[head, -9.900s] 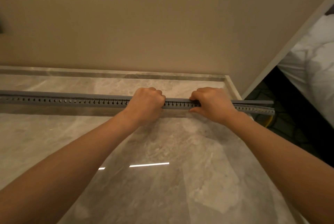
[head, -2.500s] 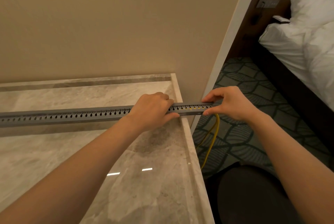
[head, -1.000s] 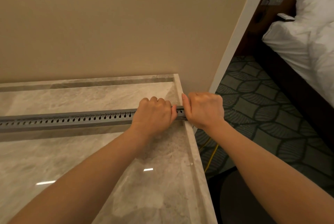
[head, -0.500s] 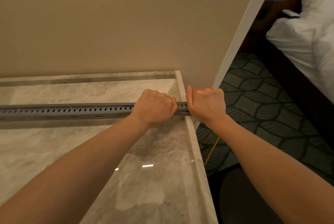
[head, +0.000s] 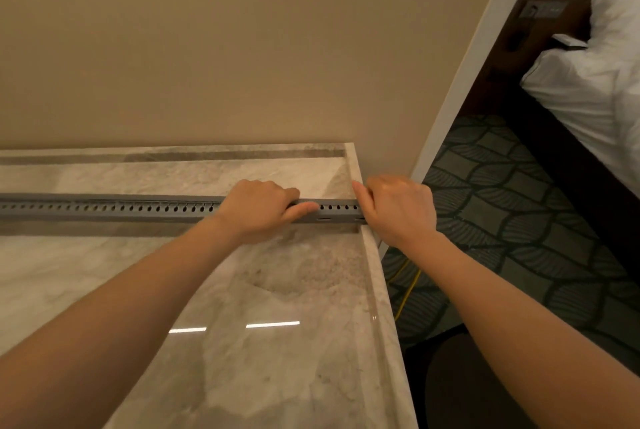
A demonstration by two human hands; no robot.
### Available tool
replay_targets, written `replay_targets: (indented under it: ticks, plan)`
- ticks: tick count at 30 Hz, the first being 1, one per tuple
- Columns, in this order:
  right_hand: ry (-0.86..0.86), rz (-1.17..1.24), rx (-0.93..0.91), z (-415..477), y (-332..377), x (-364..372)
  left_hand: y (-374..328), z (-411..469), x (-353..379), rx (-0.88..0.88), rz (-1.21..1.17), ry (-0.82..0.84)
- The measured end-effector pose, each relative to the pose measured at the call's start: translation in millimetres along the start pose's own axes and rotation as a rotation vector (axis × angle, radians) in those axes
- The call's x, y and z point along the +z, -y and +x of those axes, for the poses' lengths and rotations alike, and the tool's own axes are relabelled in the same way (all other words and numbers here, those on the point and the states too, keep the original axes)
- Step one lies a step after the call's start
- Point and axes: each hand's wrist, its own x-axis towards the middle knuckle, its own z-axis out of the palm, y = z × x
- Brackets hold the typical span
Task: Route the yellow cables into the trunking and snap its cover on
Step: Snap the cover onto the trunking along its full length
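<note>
On the marble counter: grey trunking (head: 114, 208) lies lengthwise, its right end at the counter's edge (head: 372, 255).
Left hand (head: 258, 208): curled over the trunking, thumb along its front.
Right hand (head: 400, 210): closed around the end.
Yellow cable (head: 408, 290): hangs below, over the carpet.

Head camera looks down, close over countertop (head: 277, 376).
</note>
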Motion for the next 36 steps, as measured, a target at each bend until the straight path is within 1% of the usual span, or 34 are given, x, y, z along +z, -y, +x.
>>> replay_targets:
  ticks: [3, 5, 7, 9, 10, 12, 15, 19, 21, 25, 28, 32, 34, 36]
  plan:
    - [0.116, 0.010, -0.064, 3, -1, -5, 34, -17, -6, 0.033, 0.000, 0.126]
    - [0.194, 0.002, -0.155, 8, 3, -12, 55, -28, -8, 0.077, 0.046, 0.130]
    - [0.318, 0.036, -0.284, 14, 15, -20, 71, -40, -9, 0.097, 0.091, 0.128]
    - [0.439, 0.081, -0.413, 21, 37, -22, 84, -53, -12, 0.059, 0.085, 0.152]
    - [0.474, 0.100, -0.443, 24, 48, -22, 88, -57, -14, 0.032, 0.073, 0.169]
    - [0.493, 0.147, -0.452, 33, 75, -21, 100, -69, -18, 0.007, 0.069, 0.181]
    - [0.482, 0.225, -0.442, 46, 118, -15, 127, -86, -22, 0.019, 0.090, 0.197]
    - [0.534, 0.309, -0.386, 58, 172, -11, 169, -111, -23, 0.026, 0.097, 0.221]
    - [0.555, 0.306, -0.368, 64, 201, -9, 196, -126, -20, 0.039, 0.084, 0.217]
    - [0.608, 0.264, -0.358, 77, 235, -7, 242, -152, -18, 0.053, 0.062, 0.225]
    - [0.586, 0.243, -0.352, 79, 251, -8, 275, -169, -20, 0.045, -0.007, 0.246]
    - [0.489, 0.178, -0.359, 78, 264, -4, 308, -182, -21, 0.071, -0.046, 0.233]
    - [0.401, 0.156, -0.382, 81, 269, 2, 322, -185, -18, 0.085, -0.060, 0.210]
    - [0.278, 0.137, -0.436, 82, 270, 10, 332, -184, -16, 0.094, -0.063, 0.179]
